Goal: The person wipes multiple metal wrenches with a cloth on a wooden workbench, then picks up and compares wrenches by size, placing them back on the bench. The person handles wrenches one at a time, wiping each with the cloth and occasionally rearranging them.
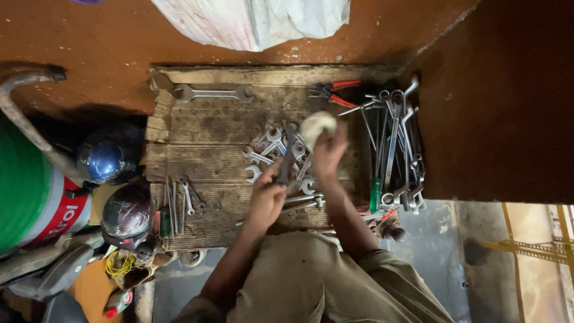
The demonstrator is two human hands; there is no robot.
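Observation:
My left hand (266,198) grips a dark metal tool (287,157), a spanner or pliers, by its lower end over a worn wooden board (197,125). A pale crumpled rag (315,125) is bunched in my right hand (329,151), held against the upper end of that tool. Under both hands lies a heap of several open-ended spanners (267,154). A large double-ended spanner (213,93) rests alone near the board's far edge. Red-handled pliers (336,93) lie at the far right of the board.
A dense pile of long spanners (396,143) and a green-handled screwdriver (375,194) fills the right side. Small spanners (182,200) lie at the left. Two helmets (107,158) (127,215) and a green drum (27,191) stand left. A white sack (257,21) sits beyond.

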